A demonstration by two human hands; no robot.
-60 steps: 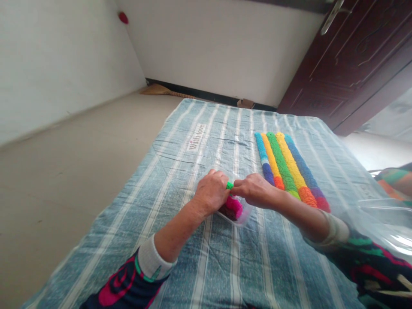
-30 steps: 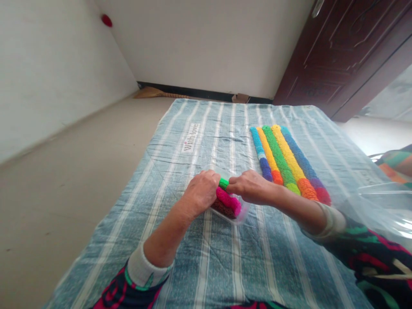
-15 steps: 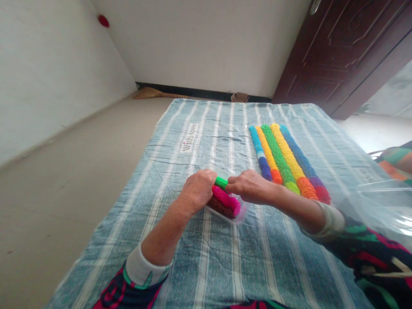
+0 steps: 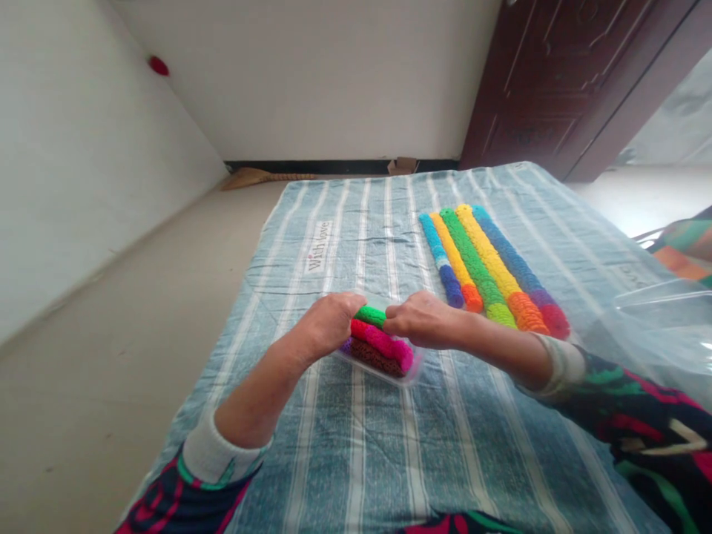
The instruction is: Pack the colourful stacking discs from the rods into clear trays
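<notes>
A clear plastic tray (image 4: pixel 409 375) lies on the striped blue cloth (image 4: pixel 389 445), holding fuzzy strips side by side: a dark brown one (image 4: pixel 377 357) and a pink one (image 4: pixel 383 342). A green fuzzy strip (image 4: pixel 369 315) spans between my two hands above the tray's far side. My left hand (image 4: pixel 327 324) is closed round its left end. My right hand (image 4: pixel 418 320) pinches its right end.
A row of several long multicoloured fuzzy strips (image 4: pixel 483 263) lies on the cloth to the right. Clear plastic sheeting (image 4: pixel 661 326) sits at the right edge. A dark wooden door (image 4: pixel 561 74) stands behind, with bare floor (image 4: pixel 111 311) to the left and a broom (image 4: pixel 261 176) by the wall.
My hands have drawn slightly apart, and more of the green strip shows between them. The view has shifted, so everything sits a little lower and further left.
</notes>
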